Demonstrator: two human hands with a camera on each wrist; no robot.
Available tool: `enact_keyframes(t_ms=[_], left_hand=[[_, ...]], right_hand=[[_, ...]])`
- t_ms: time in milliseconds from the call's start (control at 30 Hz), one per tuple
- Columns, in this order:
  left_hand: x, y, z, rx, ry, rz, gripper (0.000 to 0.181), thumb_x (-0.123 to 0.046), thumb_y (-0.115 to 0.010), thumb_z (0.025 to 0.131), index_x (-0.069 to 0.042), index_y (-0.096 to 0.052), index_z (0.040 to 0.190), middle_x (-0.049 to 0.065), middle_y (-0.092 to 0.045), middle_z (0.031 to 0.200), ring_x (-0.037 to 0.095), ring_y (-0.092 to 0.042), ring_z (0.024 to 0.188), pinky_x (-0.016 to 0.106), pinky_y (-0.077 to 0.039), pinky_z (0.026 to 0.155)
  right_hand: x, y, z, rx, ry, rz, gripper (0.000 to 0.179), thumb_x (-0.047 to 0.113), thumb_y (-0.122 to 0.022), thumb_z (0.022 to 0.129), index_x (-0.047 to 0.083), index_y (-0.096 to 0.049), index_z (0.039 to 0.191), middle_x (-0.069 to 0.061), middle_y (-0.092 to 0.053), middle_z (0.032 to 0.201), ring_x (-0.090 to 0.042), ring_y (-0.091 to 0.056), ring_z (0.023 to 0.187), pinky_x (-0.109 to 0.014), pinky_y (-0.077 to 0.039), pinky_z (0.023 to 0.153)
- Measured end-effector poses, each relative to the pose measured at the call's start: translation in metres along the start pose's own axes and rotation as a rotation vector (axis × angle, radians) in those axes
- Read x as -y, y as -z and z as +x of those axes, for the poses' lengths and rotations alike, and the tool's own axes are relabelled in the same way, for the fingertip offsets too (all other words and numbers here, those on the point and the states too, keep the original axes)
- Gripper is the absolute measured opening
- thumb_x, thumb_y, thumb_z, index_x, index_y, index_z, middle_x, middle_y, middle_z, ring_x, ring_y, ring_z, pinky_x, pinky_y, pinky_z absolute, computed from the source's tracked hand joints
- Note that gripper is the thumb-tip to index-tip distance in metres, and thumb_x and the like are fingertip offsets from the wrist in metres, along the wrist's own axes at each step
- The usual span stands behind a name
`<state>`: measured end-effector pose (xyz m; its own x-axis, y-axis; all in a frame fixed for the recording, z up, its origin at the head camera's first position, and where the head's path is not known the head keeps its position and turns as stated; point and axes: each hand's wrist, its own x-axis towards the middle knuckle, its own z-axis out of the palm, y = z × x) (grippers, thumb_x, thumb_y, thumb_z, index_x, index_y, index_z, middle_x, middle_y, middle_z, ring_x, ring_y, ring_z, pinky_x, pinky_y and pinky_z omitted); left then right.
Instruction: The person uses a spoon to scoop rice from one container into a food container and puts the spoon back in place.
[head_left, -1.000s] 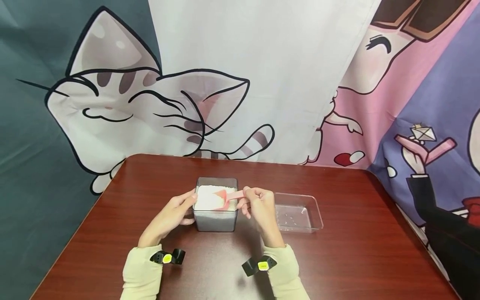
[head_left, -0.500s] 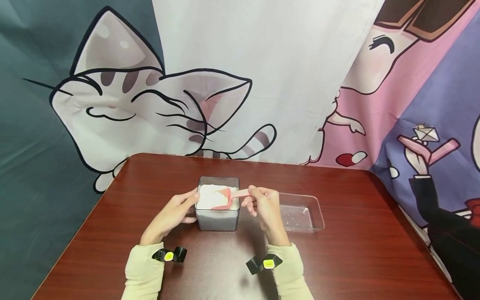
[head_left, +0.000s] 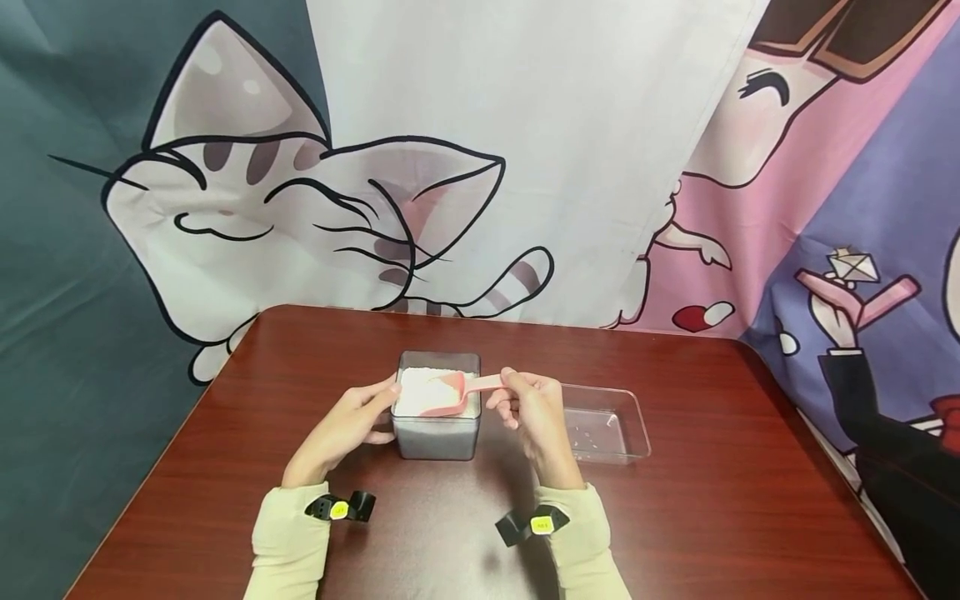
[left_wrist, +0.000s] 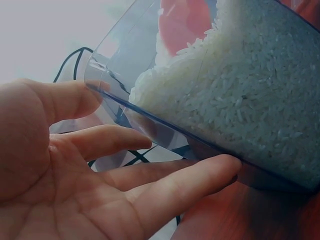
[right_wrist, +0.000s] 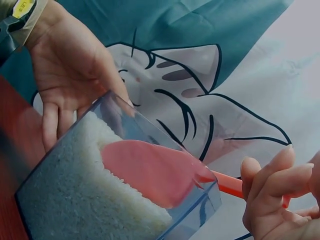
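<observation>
A clear bluish-grey square container (head_left: 435,440) filled with white rice (left_wrist: 240,85) stands on the table. My left hand (head_left: 345,427) is at its left side, thumb at the rim, the other fingers (left_wrist: 185,190) extended along the wall. With thumb and fingers, my right hand (head_left: 536,417) pinches the handle of a pink scoop (head_left: 453,396). The scoop's bowl lies in the rice, its handle passing over the container's right rim. In the right wrist view, the bowl is partly sunk in the grains behind the clear wall.
Just right of my right hand sits a clear shallow plastic tray (head_left: 637,425) with a few loose grains in it. The brown wooden table (head_left: 720,500) ends at a hanging cloth (head_left: 585,167) printed with cartoon figures.
The right hand and the scoop have shifted slightly right relative to the container. The left hand keeps its place on the container. The whole head view has moved a little.
</observation>
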<state>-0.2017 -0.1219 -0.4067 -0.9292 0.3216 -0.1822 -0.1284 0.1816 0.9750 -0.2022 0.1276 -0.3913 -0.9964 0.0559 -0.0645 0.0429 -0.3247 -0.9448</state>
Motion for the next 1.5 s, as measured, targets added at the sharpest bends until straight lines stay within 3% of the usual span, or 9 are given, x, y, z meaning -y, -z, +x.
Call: enact_keyframes(t_ms=[267, 600, 1500], left_hand=[[0.000, 0.000, 0.001, -0.001, -0.002, -0.017, 0.060, -0.040, -0.047, 0.095, -0.005, -0.033, 0.141, 0.019, -0.040, 0.138, 0.033, -0.050, 0.116, 0.044, -0.053, 0.078], [0.001, 0.000, 0.001, -0.015, -0.004, 0.013, 0.060, -0.041, -0.047, 0.095, -0.005, -0.034, 0.141, 0.021, -0.044, 0.134, 0.033, -0.052, 0.114, 0.041, -0.054, 0.077], [0.001, 0.001, 0.001, -0.008, 0.005, 0.027, 0.059, -0.042, -0.045, 0.095, -0.009, -0.033, 0.142, 0.018, -0.041, 0.138, 0.033, -0.051, 0.115, 0.041, -0.054, 0.078]], right_hand=[[0.000, 0.001, 0.002, -0.027, -0.024, 0.019, 0.023, 0.007, -0.052, 0.091, -0.013, -0.057, 0.083, -0.006, -0.058, 0.048, -0.007, -0.038, 0.034, -0.014, -0.025, 0.032], [-0.003, 0.004, 0.006, -0.021, -0.092, 0.116, 0.019, 0.006, -0.052, 0.090, -0.011, -0.056, 0.083, -0.006, -0.057, 0.047, -0.006, -0.038, 0.034, -0.012, -0.024, 0.031], [0.001, 0.010, 0.007, -0.004, -0.099, 0.196, 0.015, 0.004, -0.051, 0.090, -0.007, -0.054, 0.081, -0.006, -0.057, 0.047, -0.004, -0.039, 0.038, -0.010, -0.024, 0.031]])
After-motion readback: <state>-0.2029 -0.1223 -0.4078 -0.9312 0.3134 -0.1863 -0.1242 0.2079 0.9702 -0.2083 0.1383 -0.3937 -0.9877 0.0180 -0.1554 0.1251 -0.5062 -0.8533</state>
